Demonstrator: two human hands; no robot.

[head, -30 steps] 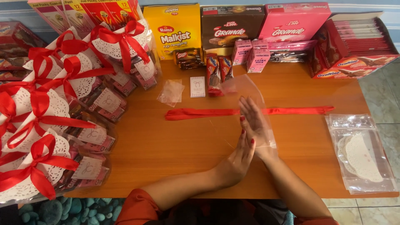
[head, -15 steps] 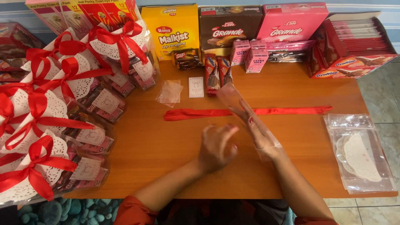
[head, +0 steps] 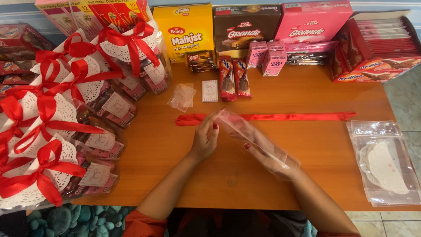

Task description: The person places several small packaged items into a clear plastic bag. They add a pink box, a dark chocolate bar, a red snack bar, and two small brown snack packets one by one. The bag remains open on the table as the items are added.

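Observation:
My right hand (head: 267, 151) is pushed inside a clear plastic bag (head: 239, 127), which lies slanted above the middle of the wooden table (head: 197, 175). My left hand (head: 206, 138) pinches the bag's upper end with its fingertips. A long red ribbon (head: 289, 116) lies flat across the table just behind both hands.
Many wrapped gift packs with red bows and white doilies (head: 52, 131) crowd the left side. Snack boxes (head: 186, 26) and small cartons (head: 265, 57) line the back edge. A stack of clear bags with doilies (head: 386, 164) lies at right. A small card (head: 210, 91) and loose plastic (head: 182, 96) lie centre-back.
My hands were pressed together on the bag; now my right hand has slid inside it and my left hand has moved up to hold its upper end.

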